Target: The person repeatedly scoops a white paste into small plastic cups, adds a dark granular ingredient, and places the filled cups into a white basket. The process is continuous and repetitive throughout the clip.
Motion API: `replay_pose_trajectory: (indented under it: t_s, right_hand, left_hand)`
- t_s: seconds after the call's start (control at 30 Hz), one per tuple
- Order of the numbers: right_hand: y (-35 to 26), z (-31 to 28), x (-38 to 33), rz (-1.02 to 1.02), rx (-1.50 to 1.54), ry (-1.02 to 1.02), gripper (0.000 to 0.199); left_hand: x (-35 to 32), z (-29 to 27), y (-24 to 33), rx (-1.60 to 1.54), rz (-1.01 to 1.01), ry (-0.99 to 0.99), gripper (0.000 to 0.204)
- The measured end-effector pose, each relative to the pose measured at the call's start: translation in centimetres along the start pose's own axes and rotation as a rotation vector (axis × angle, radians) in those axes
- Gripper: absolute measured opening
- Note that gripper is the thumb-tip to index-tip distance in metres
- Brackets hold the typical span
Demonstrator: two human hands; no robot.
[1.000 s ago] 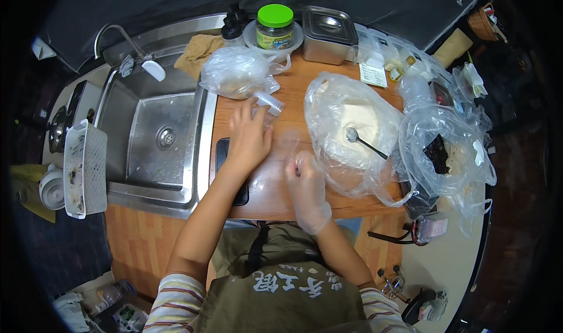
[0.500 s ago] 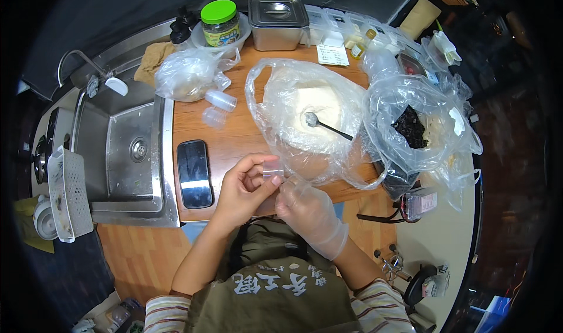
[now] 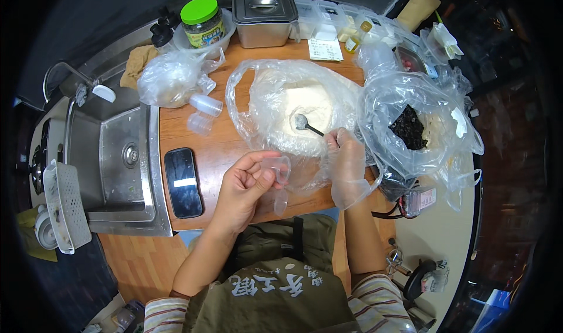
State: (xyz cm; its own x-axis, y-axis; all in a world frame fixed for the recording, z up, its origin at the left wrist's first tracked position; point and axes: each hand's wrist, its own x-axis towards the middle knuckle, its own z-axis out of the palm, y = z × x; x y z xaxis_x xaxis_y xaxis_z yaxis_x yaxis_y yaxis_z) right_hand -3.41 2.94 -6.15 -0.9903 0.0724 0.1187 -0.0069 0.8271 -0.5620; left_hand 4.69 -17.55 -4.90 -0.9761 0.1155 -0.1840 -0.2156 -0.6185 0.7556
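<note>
My bare left hand (image 3: 239,185) pinches a small clear plastic cup (image 3: 284,167) near the table's front edge; a rounded clear flap, apparently its lid, hangs below. My right hand (image 3: 347,164), in a loose clear plastic glove, has its fingers closed at the handle end of a black-handled spoon (image 3: 316,131). The spoon's bowl rests in a mound of pale cream powder (image 3: 308,98), inside an opened clear plastic bag (image 3: 241,92). The fingers cover the handle's tip.
A phone (image 3: 183,183) lies left, beside the steel sink (image 3: 153,175). Farther back are more small clear cups (image 3: 205,105), a knotted plastic bag (image 3: 170,78), a green-lidded jar (image 3: 202,22) and a lidded steel container (image 3: 265,25). A bag with dark flakes (image 3: 409,128) stands right.
My right hand has left the cup and moved forward and right to the spoon handle. In my left hand the cup has turned, and its flap now hangs down.
</note>
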Motion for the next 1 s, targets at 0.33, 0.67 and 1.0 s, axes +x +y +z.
replay_pose_trajectory:
  t_s: [0.33, 0.67, 1.0]
  right_hand:
    - [0.8, 1.5, 0.5, -0.136, 0.081, 0.163, 0.006]
    - [1.4, -0.9, 0.1, 0.494, 0.745, -0.076, 0.011]
    - [1.8, 2.2, 0.2, 0.147, 0.294, 0.055, 0.012]
  left_hand:
    - [0.7, 0.3, -0.5, 0.002, -0.091, 0.022, 0.036]
    - [2.1, 0.8, -1.4, -0.089, -0.086, 0.081, 0.033]
    - [2.0, 0.9, -1.4, -0.095, -0.093, 0.129, 0.032]
